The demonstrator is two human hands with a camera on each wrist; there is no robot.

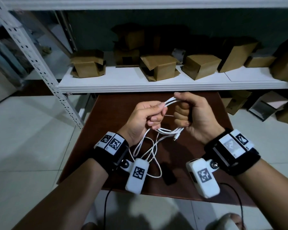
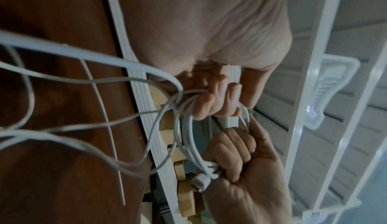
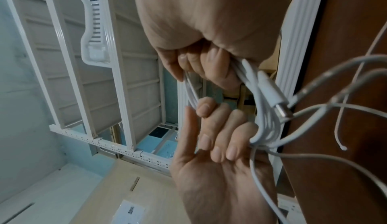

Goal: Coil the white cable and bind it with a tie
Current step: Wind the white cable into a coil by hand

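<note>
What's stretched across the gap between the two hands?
In the head view, strands of the white cable bridge the gap between the left hand and right hand.

- Wrist units point(image 1: 113, 143): square black-and-white coded markers on the white blocks strapped to both wrists; patterns only, no letters or digits.
- Shelf edge tag point(image 1: 68, 93): small label on the front of the white shelf, characters too small to read.
- White sheet point(image 3: 130, 210): lies on the pale floor in the right wrist view, dark print blurred, unreadable.
- Cardboard boxes point(image 1: 158, 66): no legible print.
</note>
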